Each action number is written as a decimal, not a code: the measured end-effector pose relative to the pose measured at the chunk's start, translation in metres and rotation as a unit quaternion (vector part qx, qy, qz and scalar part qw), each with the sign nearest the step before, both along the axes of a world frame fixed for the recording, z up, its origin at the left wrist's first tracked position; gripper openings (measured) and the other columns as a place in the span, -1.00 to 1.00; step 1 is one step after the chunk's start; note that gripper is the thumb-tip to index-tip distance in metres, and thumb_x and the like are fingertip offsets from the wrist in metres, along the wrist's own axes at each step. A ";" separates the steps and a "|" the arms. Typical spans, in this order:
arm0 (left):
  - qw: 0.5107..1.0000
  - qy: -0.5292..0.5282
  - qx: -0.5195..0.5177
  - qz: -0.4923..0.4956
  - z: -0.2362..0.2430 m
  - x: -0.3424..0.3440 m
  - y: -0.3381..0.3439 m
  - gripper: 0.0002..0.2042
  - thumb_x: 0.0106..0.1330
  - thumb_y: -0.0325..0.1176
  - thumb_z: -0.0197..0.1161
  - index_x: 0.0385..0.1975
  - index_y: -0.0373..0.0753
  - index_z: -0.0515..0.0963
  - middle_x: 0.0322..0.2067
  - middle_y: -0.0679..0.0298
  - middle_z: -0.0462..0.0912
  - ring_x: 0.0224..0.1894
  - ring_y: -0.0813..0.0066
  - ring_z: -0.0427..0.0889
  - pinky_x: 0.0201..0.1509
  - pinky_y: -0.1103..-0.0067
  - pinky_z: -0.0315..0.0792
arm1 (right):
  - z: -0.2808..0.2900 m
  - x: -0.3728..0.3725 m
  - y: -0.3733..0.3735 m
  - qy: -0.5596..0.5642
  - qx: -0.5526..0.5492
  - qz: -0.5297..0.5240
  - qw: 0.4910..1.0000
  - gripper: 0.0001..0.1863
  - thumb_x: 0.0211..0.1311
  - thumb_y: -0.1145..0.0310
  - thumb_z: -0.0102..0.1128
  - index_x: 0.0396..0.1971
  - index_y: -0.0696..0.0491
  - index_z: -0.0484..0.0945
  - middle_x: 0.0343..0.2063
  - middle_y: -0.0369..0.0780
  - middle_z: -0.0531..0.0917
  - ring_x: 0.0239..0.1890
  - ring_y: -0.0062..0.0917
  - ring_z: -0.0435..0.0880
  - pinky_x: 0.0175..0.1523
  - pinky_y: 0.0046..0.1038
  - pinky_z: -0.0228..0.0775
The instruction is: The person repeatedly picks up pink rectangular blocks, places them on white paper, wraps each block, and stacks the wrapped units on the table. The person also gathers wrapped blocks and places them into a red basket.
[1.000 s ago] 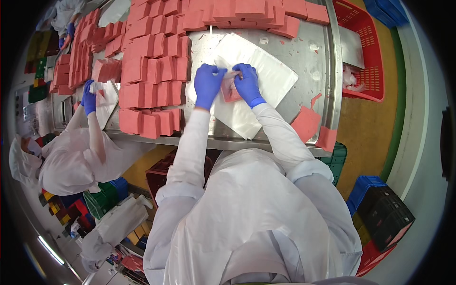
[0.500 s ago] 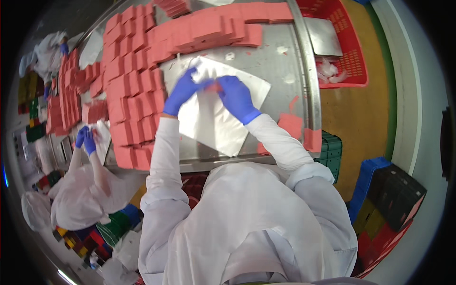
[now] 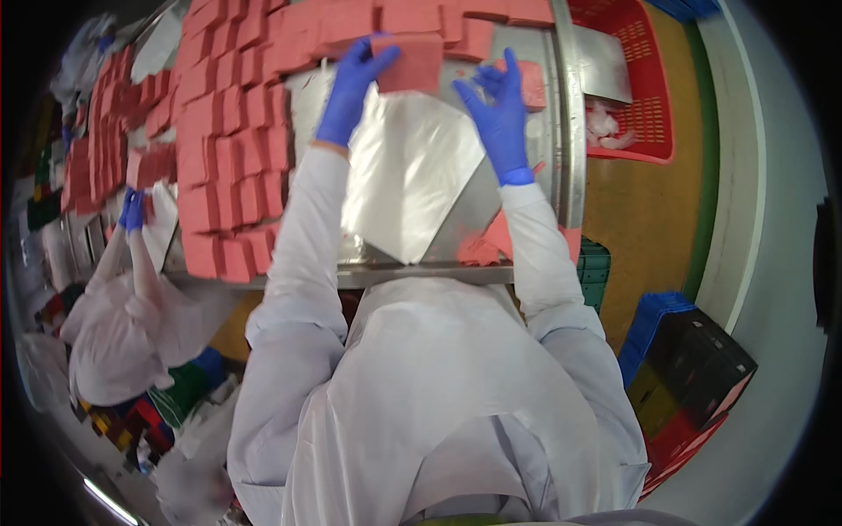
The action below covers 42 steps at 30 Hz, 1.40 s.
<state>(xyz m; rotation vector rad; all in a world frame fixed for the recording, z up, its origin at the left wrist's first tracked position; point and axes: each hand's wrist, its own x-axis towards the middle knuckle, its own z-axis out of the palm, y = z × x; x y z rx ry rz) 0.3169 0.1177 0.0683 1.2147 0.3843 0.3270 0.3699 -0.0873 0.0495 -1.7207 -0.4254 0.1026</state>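
My left hand (image 3: 351,92), in a blue glove, grips the left edge of a square pink slice (image 3: 410,66), its thumb lying across the front. That slice stands at the far edge of a shiny white sheet (image 3: 408,175), in front of stacked pink slices (image 3: 412,17). To the right, my right hand (image 3: 498,118), also gloved blue, has its fingers spread and holds nothing. Beyond its fingertips a smaller pink piece (image 3: 531,86) lies on the metal table (image 3: 303,123); I cannot tell whether they touch.
Rows of pink stacks (image 3: 232,149) cover the table's left side. More pink pieces (image 3: 500,237) lie by my right forearm. A red basket (image 3: 653,114) stands beyond the raised right rim, with crates (image 3: 693,351) lower right. At left, a co-worker (image 3: 132,333) in white works at the table.
My hands have moved apart and farther from me. My left now has a whole pink slice, and a pink piece has appeared by my opened right hand. My view has shifted slightly.
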 end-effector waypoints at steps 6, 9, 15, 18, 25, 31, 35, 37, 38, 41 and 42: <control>0.985 0.141 -0.067 0.076 -0.039 -0.161 -0.106 -0.61 0.27 -0.19 0.29 -0.01 -0.30 0.49 -0.08 0.27 0.56 0.00 0.46 0.51 0.08 0.54 0.38 | 0.031 -0.098 0.032 0.426 0.205 0.092 0.876 -0.51 0.19 0.27 0.30 0.02 0.25 0.42 -0.10 -0.18 0.59 -0.11 -0.56 0.58 0.01 -0.50 0.44; 0.820 0.169 0.532 -0.128 -0.023 -0.207 -0.122 -0.80 0.13 -0.27 0.32 -0.32 -0.20 0.53 -0.32 0.22 0.51 -0.21 0.21 0.50 -0.04 0.38 0.39 | 0.162 -0.081 0.055 0.225 0.314 0.207 0.899 -0.50 0.10 0.37 0.36 0.02 0.22 0.42 -0.13 -0.21 0.60 -0.13 -0.58 0.57 0.00 -0.51 0.43; 0.755 0.123 0.612 -0.199 -0.038 -0.228 -0.120 -0.83 0.13 -0.32 0.28 -0.33 -0.21 0.53 -0.31 0.18 0.52 -0.17 0.19 0.51 -0.02 0.37 0.40 | 0.003 -0.122 0.012 0.090 -0.120 0.232 0.961 -0.37 0.17 0.15 0.28 0.17 0.15 0.34 -0.04 -0.06 0.57 -0.02 -0.21 0.58 0.10 -0.29 0.40; 0.834 0.191 0.507 -0.108 -0.029 -0.212 -0.097 -0.81 0.13 -0.34 0.29 -0.31 -0.24 0.54 -0.27 0.17 0.55 -0.13 0.18 0.53 -0.01 0.39 0.41 | -0.011 -0.149 -0.030 -0.118 -0.305 0.204 0.923 -0.33 0.17 0.10 0.29 0.20 0.13 0.34 0.00 -0.07 0.48 0.00 -0.20 0.51 0.20 -0.18 0.28; 0.749 0.155 0.576 -0.290 -0.009 -0.197 -0.069 -0.89 0.12 -0.35 0.31 -0.37 -0.15 0.60 -0.36 0.20 0.60 -0.24 0.19 0.58 -0.11 0.34 0.42 | -0.011 -0.100 -0.043 -0.109 -0.214 0.201 0.950 -0.83 0.09 0.29 0.26 -0.33 0.02 0.60 -0.42 -0.21 0.59 -0.23 -0.30 0.55 0.13 -0.22 0.30; 0.716 0.207 0.634 0.207 -0.048 -0.134 -0.029 -0.81 0.24 -0.29 0.21 -0.28 -0.29 0.52 -0.30 0.05 0.57 -0.22 0.04 0.53 -0.10 0.30 0.40 | -0.040 -0.144 -0.036 -0.228 -0.286 0.354 0.861 -0.64 0.06 0.11 0.23 -0.21 0.03 0.60 -0.19 -0.13 0.53 -0.08 -0.25 0.47 -0.07 -0.19 0.32; 0.696 0.215 0.683 0.061 -0.062 -0.139 -0.084 -0.48 0.26 -0.20 0.12 0.21 -0.28 0.33 0.09 0.10 0.43 0.16 0.11 0.32 0.19 0.23 0.23 | -0.027 -0.123 -0.027 -0.224 -0.415 0.384 0.794 -0.56 -0.04 0.11 0.31 -0.15 0.01 0.57 -0.24 -0.14 0.50 -0.17 -0.31 0.45 -0.13 -0.28 0.28; 0.698 0.224 0.679 0.048 -0.062 -0.142 -0.083 -0.45 0.23 -0.17 0.15 0.21 -0.25 0.33 0.06 0.15 0.43 0.13 0.16 0.34 0.14 0.24 0.24 | -0.023 -0.116 -0.028 -0.250 -0.431 0.306 0.811 -0.55 -0.06 0.12 0.32 -0.15 0.00 0.56 -0.24 -0.16 0.49 -0.18 -0.31 0.45 -0.14 -0.27 0.27; 0.700 0.230 0.675 0.045 -0.061 -0.142 -0.083 -0.44 0.22 -0.15 0.16 0.21 -0.23 0.33 0.05 0.18 0.43 0.12 0.19 0.35 0.11 0.24 0.24 | -0.021 -0.113 -0.030 -0.265 -0.440 0.267 0.815 -0.55 -0.06 0.13 0.33 -0.15 0.00 0.55 -0.24 -0.16 0.49 -0.18 -0.31 0.45 -0.15 -0.27 0.27; 0.697 0.263 0.666 0.028 -0.057 -0.141 -0.083 -0.43 0.21 -0.15 0.17 0.23 -0.22 0.32 0.04 0.20 0.44 0.10 0.21 0.35 0.08 0.25 0.24 | -0.036 -0.112 -0.037 -0.182 -0.411 0.247 0.859 -0.44 -0.06 0.14 0.36 0.02 -0.06 0.51 -0.24 -0.15 0.49 -0.16 -0.24 0.47 -0.12 -0.22 0.32; 0.698 0.273 0.662 0.024 -0.056 -0.141 -0.083 -0.42 0.21 -0.15 0.17 0.23 -0.22 0.32 0.04 0.20 0.44 0.10 0.22 0.35 0.08 0.25 0.25 | -0.041 -0.109 -0.040 -0.158 -0.393 0.216 0.880 -0.43 -0.06 0.14 0.36 0.03 -0.07 0.50 -0.24 -0.15 0.49 -0.17 -0.23 0.47 -0.13 -0.21 0.32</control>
